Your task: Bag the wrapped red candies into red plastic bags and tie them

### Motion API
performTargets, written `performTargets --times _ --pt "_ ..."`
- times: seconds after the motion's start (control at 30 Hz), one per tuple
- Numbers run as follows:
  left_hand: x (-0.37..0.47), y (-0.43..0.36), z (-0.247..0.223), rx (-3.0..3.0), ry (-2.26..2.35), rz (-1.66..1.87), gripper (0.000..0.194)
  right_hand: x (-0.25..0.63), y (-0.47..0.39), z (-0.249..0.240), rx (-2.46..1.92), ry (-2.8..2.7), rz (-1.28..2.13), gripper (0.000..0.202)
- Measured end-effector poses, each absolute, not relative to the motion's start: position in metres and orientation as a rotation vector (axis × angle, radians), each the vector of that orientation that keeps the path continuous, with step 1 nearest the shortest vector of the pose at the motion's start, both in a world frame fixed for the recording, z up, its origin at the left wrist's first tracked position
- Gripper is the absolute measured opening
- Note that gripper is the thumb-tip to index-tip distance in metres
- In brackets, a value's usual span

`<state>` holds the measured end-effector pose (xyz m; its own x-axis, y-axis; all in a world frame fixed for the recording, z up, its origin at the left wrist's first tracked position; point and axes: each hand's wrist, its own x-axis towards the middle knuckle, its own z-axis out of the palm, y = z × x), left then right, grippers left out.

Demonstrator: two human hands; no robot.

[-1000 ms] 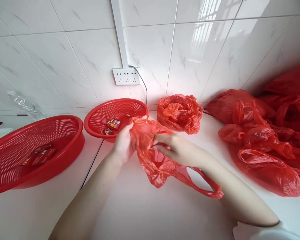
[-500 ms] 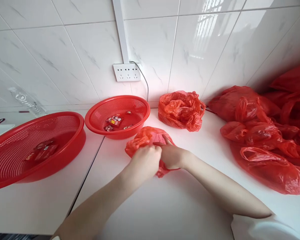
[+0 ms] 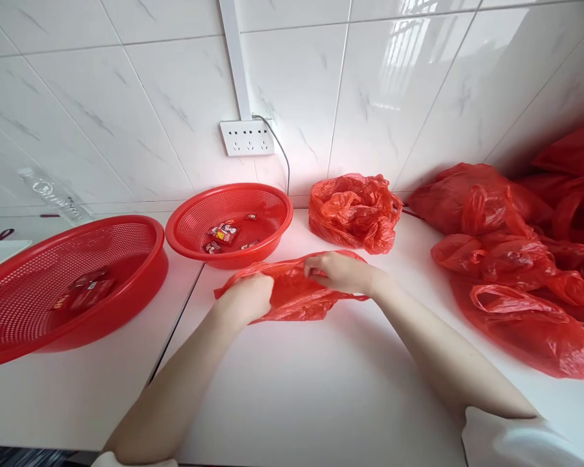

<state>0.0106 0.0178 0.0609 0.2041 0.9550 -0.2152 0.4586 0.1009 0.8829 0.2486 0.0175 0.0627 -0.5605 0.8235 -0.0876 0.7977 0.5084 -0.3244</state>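
Observation:
A red plastic bag (image 3: 296,295) lies stretched sideways on the white table between my hands. My left hand (image 3: 253,297) is closed on the bag's left part, its fingertips hidden by the hand itself. At the bag's upper right, my right hand (image 3: 338,271) has its fingers curled on the plastic. Just behind the bag stands a round red basket (image 3: 231,259) holding several small wrapped packets (image 3: 224,233). A crumpled red bag (image 3: 353,214) rests behind my right hand, near the wall.
A larger red basket (image 3: 146,279) with dark red packets (image 3: 90,292) stands at the left. Behind it lies a clear bottle (image 3: 53,198). Filled red bags (image 3: 530,324) are heaped at the right. A socket panel (image 3: 248,138) with a cable is on the tiled wall.
My hands have moved apart, the left one leftwards and the right one slightly right and up. The bunched bag between them is now spread wider and flatter.

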Motion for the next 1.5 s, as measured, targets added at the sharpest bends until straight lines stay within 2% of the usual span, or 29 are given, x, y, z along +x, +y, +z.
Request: performTargets --times 0.07,0.2,0.27,0.37,0.47,0.57,0.63,0.67,0.73,0.8,0.93,1.0,1.07,1.17,1.27,1.37,1.5 --pt "0.020 0.010 0.056 1.890 1.363 0.484 0.014 0.240 0.017 0.055 -1.315 -2.607 0.445 0.026" --pt "0.029 0.009 0.059 2.346 1.274 0.150 0.055 0.236 0.016 0.033 -1.377 -2.712 0.597 0.075" --pt "0.025 0.016 0.063 2.333 1.329 -0.005 0.064 0.242 0.015 0.027 -1.336 -2.720 0.721 0.086" --pt "0.010 0.033 0.066 2.144 1.404 -0.071 0.067 0.253 0.016 0.028 -1.276 -2.709 0.815 0.092" --pt "-0.006 0.050 0.064 2.048 1.410 -0.071 0.066 0.258 0.018 0.039 -1.315 -2.738 0.990 0.088" --pt "-0.010 0.059 0.058 2.040 1.427 -0.049 0.056 0.253 0.021 0.050 -1.263 -2.688 1.103 0.062" --pt "-0.008 0.060 0.054 2.062 1.471 -0.041 0.059 0.248 0.021 0.051 -1.161 -2.606 0.986 0.047" --pt "-0.006 0.059 0.052 2.070 1.497 -0.055 0.064 0.246 0.021 0.049 -1.136 -2.575 0.900 0.048" --pt "-0.005 0.057 0.050 2.049 1.513 -0.072 0.075 0.244 0.020 0.041 -1.164 -2.567 0.793 0.066" --pt "-0.007 0.054 0.048 1.992 1.464 0.000 0.074 0.247 0.022 0.029 -1.233 -2.578 0.801 0.084" --pt "-0.024 0.049 0.043 1.932 1.329 0.159 0.059 0.253 0.032 0.006 -1.294 -2.642 1.095 0.107" --pt "-0.033 0.047 0.037 1.938 1.243 0.239 0.061 0.252 0.037 -0.001 -1.301 -2.669 1.195 0.116" --pt "-0.042 0.044 0.029 1.919 1.155 0.360 0.061 0.248 0.039 -0.004 -1.308 -2.676 1.227 0.118" --pt "-0.051 0.041 0.019 1.668 1.177 0.627 0.050 0.244 0.036 -0.003 -1.331 -2.683 1.233 0.117" --pt "-0.053 0.040 0.019 1.195 1.293 0.822 0.064 0.241 0.031 0.002 -1.357 -2.690 1.185 0.114" --pt "-0.052 0.041 0.028 0.865 1.317 0.828 0.072 0.240 0.022 0.012 -1.365 -2.736 1.041 0.102" --pt "-0.058 0.047 0.043 0.713 1.178 0.859 0.048 0.238 0.008 0.032 -1.260 -2.714 0.884 0.080"
